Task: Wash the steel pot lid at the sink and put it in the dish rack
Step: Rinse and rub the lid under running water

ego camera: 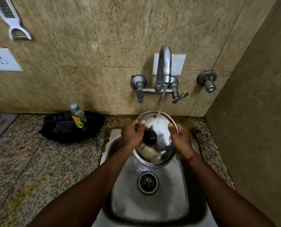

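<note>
The round steel pot lid (pixel 162 128) with a black knob (pixel 150 138) is tilted over the steel sink (pixel 177 194), its top facing me. Water from the wall tap (pixel 164 66) falls on its upper part. My left hand (pixel 133 133) rests on the lid's left side beside the knob, fingers on its surface. My right hand (pixel 181 139) grips the lid's right rim, thumb on top. Some foam clings near the lid's lower edge. No dish rack is in view.
A black tray (pixel 94 126) on the granite counter (pixel 38 161) holds a scrub pad (pixel 63 127) and a dish-soap bottle (pixel 79 116). The sink drain (pixel 147 182) lies below the lid. A stone side wall (pixel 254 128) stands at right. A peeler (pixel 13 22) and a socket (pixel 3 59) are on the back wall.
</note>
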